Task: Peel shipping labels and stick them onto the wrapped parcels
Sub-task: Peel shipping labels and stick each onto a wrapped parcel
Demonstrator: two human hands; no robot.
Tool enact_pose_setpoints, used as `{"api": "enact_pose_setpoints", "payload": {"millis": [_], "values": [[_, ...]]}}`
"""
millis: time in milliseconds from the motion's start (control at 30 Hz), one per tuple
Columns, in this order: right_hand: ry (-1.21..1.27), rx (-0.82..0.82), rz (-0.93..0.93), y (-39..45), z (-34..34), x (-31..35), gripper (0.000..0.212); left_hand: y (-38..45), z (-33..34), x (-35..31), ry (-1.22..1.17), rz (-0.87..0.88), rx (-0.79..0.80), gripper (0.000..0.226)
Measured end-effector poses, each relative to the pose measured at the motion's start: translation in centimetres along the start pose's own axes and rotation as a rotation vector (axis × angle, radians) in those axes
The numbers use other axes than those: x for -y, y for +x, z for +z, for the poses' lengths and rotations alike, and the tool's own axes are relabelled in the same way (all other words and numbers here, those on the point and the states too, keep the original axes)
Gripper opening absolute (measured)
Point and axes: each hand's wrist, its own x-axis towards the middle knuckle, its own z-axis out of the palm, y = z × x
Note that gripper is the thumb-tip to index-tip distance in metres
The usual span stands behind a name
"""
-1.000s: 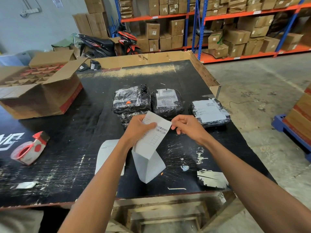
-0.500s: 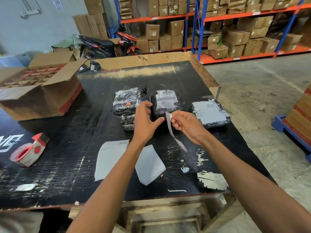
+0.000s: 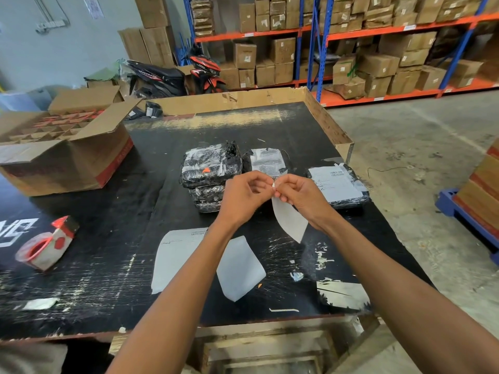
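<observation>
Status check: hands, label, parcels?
Left hand and right hand pinch label top corner, mid-air. Stacked parcels just beyond. Nothing blocking.

We have one camera, up on the person's head. It looks forward and down, close above both hands (image 3: 275,197), with the black table (image 3: 108,238) below and shelves (image 3: 351,31) far behind them.

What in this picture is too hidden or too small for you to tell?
Head view only:
- Label: its top corner is covered by the fingers of the left hand and right hand, so whether peeling has started is unclear.
- Stacked parcels: the lower ones are partly hidden by the left hand.
- Print on the labelled parcel: too small to read.
</observation>
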Motion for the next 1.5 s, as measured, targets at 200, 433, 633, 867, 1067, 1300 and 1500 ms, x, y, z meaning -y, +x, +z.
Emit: {"api": "enact_pose_setpoints", "payload": {"millis": [200, 433, 633, 867, 1067, 1300, 1500], "values": [[-0.105, -0.044, -0.077, 0.2, 0.0, -0.6, 0.019, -0.2, 0.5, -0.4, 0.023, 0.012, -0.045, 0.007], [-0.175, -0.067, -0.1, 0.3, 0.0, -0.9, 0.021, -0.4, 0.7, -0.4, -0.085, -0.063, -0.064, 0.007], [-0.109, -0.052, -0.042, 0.3, 0.0, -0.8, 0.017, -0.6, 0.6, 0.1, -0.18, -0.093, -0.044, 0.01], [0.417, 0.04, 0.149, 0.1, 0.0, 0.6, 0.011, 0.0, -0.2, 2.4, -0.414, -0.255, 0.287, 0.079], [0.163, -0.016, 0.256, 0.0, -0.5, 0.8, 0.035, -0.5, -0.2, 2.8, -0.606, -0.433, 0.217, 0.019], [0.355, 0.074, 0.37, -0.7, -1.9, -1.5, 0.029, 0.3, -0.5, 3.3, -0.793, -0.475, -0.321, 0.02], [0.287, -0.221, 0.194, 0.1, -1.4, -1.7, 0.022, -0.3, -0.4, 3.4, -0.714, -0.424, -0.313, 0.021]]}}
